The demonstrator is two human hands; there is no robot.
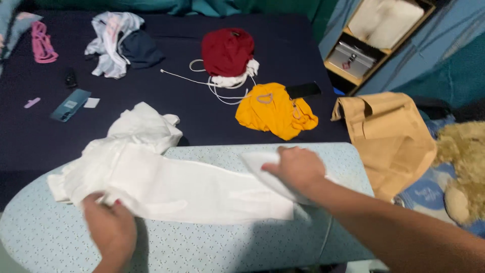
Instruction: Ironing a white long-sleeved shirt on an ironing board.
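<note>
A white garment [192, 187] lies spread along a light blue patterned ironing board [212, 247], its far end bunched up toward the bed. My left hand [108, 227] presses flat on the garment's near left part, fingers bent over the cloth edge. My right hand [295, 167] grips a white iron [257, 164] that rests on the garment's right end, its tip pointing left. My right forearm comes in from the lower right.
Behind the board is a dark navy bed [202, 126] with a yellow garment [275, 111], a red garment [227, 50], a white cable [217, 86], a clothes pile [118, 43] and a teal phone [69, 105]. A tan garment [389, 136], plush toy [465, 162] and wooden shelf [351, 58] are at right.
</note>
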